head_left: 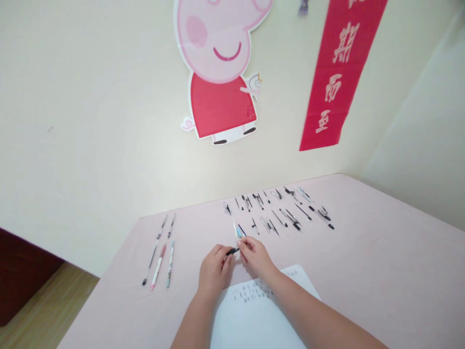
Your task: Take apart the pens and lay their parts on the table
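My left hand [214,268] is closed with a black pen piece [231,251] between thumb and fingers. At the piece's other end, the fingers of my right hand [257,256] are pinched together, partly hiding what they grip. Just beyond the right fingertips lie a light blue and white pen [239,231] and a dark thin pen part [242,230]. Below both hands is a white sheet of paper [250,325] with rows of handwriting, partly covered by my right forearm.
Several pens, caps and refills [286,218] lie in two rows toward the wall on the pink table [381,261]. To the left are more pens, including a pink and white one [159,266] and a pale green one [170,264]. A pig cutout [223,104] decorates the wall.
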{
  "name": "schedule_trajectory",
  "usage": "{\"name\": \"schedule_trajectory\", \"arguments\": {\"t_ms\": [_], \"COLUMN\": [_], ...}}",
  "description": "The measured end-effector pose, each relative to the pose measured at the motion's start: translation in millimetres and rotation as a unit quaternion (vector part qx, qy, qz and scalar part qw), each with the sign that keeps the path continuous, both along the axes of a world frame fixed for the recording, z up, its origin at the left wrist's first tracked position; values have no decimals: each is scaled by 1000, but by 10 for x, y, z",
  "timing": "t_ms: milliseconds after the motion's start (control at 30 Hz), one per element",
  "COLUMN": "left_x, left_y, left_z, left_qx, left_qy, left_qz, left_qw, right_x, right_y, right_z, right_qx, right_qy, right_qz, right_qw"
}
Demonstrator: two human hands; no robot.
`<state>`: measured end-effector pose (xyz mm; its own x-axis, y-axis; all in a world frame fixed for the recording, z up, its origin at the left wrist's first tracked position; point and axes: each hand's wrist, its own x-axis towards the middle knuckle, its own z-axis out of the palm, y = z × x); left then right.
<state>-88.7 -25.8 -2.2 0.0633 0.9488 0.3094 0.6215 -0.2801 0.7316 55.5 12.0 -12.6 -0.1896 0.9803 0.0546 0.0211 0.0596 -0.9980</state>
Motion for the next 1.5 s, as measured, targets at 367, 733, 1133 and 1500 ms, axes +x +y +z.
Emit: {"name": "schedule_trajectory", "arguments": {"t_ms": [367, 733, 1133, 1500], "left_x": [60, 63, 97, 101], "left_y": [-41, -29, -66, -42], "left_z": [52, 40, 22, -21], "left_qx": [8, 21, -29, -22], "left_qy": [19, 141, 179, 158], "left_qz": [-11, -30, -4, 2], "left_qw": [1000, 989, 983, 987], "right_x": [52, 7, 8, 2], "right_y": [35, -11, 14, 25], "right_z": [-120, -132, -171, -189], "right_qx": [-12, -23, -26, -14], "right_qy": [35, 70, 31, 42], "right_qz": [26, 85, 90, 82], "right_qw": [999, 994, 995, 996]}}
